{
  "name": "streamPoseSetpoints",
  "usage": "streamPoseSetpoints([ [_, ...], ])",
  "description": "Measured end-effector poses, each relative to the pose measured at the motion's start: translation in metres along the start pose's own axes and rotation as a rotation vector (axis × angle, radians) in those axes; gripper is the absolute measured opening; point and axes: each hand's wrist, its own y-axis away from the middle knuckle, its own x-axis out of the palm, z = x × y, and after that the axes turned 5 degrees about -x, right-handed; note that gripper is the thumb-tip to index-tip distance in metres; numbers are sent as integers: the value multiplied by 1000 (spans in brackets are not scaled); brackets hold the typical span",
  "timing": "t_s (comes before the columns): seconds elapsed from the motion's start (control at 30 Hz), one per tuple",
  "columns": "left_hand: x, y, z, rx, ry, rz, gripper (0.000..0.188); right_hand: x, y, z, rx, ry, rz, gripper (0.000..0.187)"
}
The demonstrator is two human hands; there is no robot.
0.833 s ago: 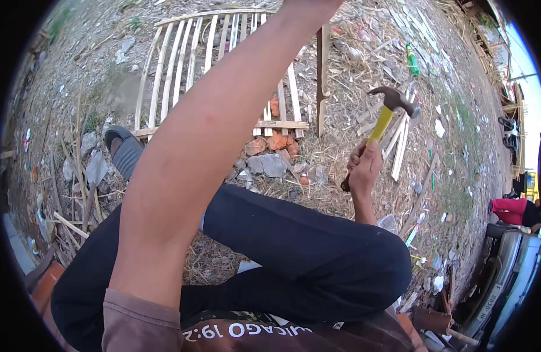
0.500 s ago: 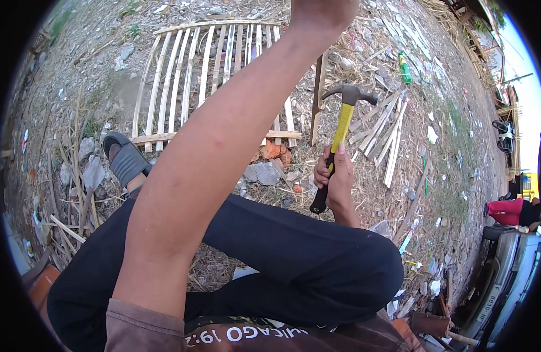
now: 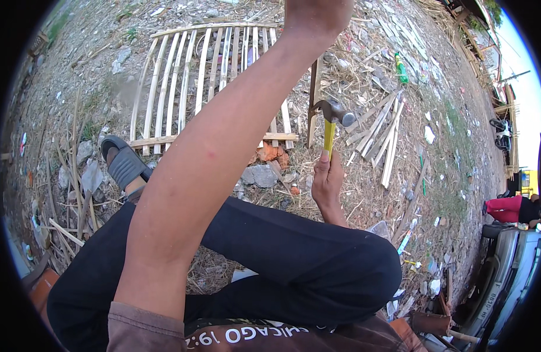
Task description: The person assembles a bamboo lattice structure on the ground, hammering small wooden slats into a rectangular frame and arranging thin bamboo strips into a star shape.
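My right hand (image 3: 327,185) is wrapped round the handle of a claw hammer (image 3: 329,138), which has a yellow shaft and a dark metal head. The hammer's head points away from me, beside a narrow upright wooden piece (image 3: 312,111). The black lower grip is hidden behind my hand. My left arm stretches across the middle of the view, and my left hand (image 3: 319,14) is cut off by the top edge, so its fingers do not show. Behind that arm lies a frame of pale wooden slats (image 3: 179,73) nailed across two rails, partly covered by it.
Loose wooden strips (image 3: 390,138) lie in a pile to the right, with a green bottle (image 3: 402,69) beyond. Broken brick (image 3: 271,154) and a grey stone (image 3: 260,176) sit near the frame. A parked vehicle (image 3: 499,281) and a person in red trousers (image 3: 504,209) are at the far right.
The hammer has tipped, its head dropping and shifting left towards the upright wood, and its handle now looks shorter. My right hand has turned with it. My left arm has barely moved.
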Motion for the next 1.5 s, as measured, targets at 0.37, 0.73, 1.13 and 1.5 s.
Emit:
streamPoseSetpoints([
  [0.37, 14, -4, 2, 51, -14, -14, 53, -19, -18, -3, -173, 62, 8, 39],
  [0.73, -16, -12, 8, -91, -47, -4, 51, -25, -53, 53, -203, -332, -152, 51],
  [1.13, 13, -9, 11, 136, -82, -23, 53, -23, -36, 17, -181, -45, -61, 40],
  [1.5, 2, -9, 12, 182, -82, -97, 52, -14, -4, 0, -73, 203, 64, 33],
])
